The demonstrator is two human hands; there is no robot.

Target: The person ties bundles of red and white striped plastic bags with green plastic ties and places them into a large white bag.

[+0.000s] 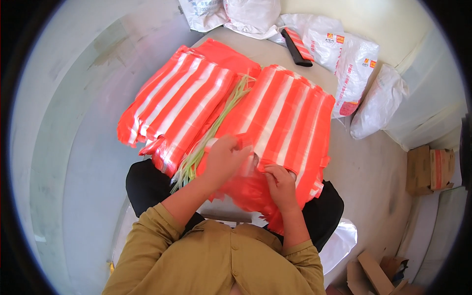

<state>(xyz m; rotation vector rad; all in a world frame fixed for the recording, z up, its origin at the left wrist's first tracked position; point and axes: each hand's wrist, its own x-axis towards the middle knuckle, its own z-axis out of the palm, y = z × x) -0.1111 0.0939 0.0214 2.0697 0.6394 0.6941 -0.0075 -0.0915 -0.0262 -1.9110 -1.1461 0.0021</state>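
Note:
Two thick stacks of red-and-white striped plastic bags lie side by side before me: the left stack (179, 98) and the right stack (290, 113). My left hand (227, 160) is closed at the near edge of the right stack, its fingers curled on the thin red plastic. Close beside it, my right hand (281, 184) pinches the edge of a striped bag between thumb and fingers. Loose red plastic (250, 189) hangs crumpled below and between both hands, blurred in part. Between the stacks runs a bundle of pale green strips (211, 132).
The stacks rest on a grey surface (322, 81). At its far edge sit white woven sacks (314, 39) and a black object with a red-striped top (297, 47). Cardboard boxes (420, 169) stand at the right, with cardboard pieces (376, 275) at the lower right.

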